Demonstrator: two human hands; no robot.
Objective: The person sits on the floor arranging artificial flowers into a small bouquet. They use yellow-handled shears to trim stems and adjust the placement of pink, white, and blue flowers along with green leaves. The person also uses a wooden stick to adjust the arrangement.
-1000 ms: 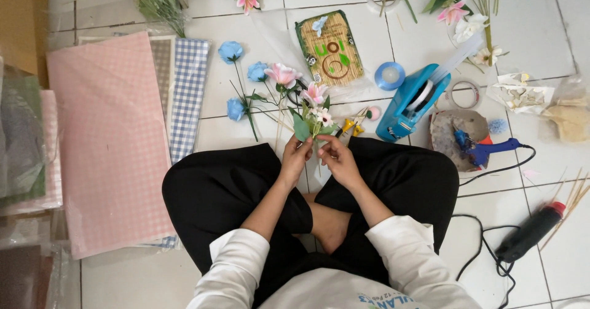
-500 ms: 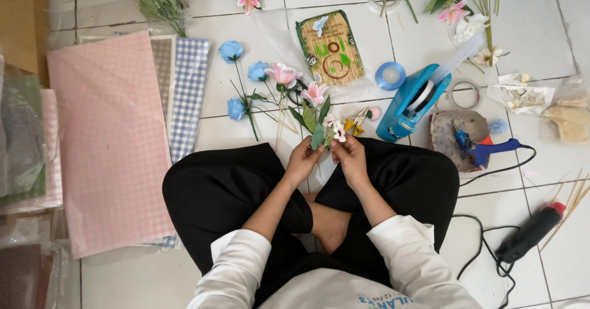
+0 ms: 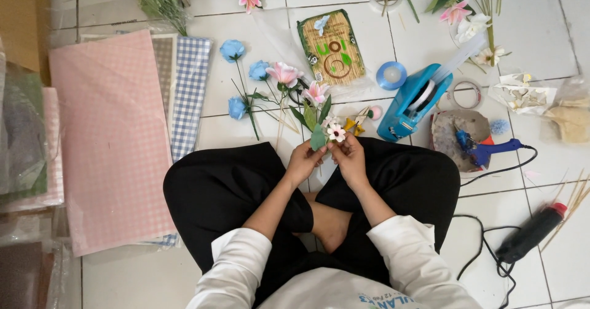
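Note:
I sit cross-legged on a white tiled floor. My left hand [image 3: 305,160] and my right hand [image 3: 350,156] meet above my knees, both pinching a small sprig of artificial flowers [image 3: 332,131] with white blossoms and green leaves. Just beyond the sprig lie pink artificial flowers [image 3: 284,74] and blue artificial roses [image 3: 232,50] on green stems. A small yellow paper shape [image 3: 353,125] lies on the floor beside my right hand.
Pink and blue checked wrapping sheets [image 3: 107,137] are stacked at the left. A blue tape dispenser [image 3: 410,103], a blue ribbon roll [image 3: 391,75], a packet of skewers [image 3: 332,48], a blue glue gun [image 3: 482,151] with its cord and a black tool [image 3: 530,233] lie to the right.
Both hands lifted the sprig slightly forward and turned it; the white blossoms now face up between the fingers. Nothing else on the floor moved.

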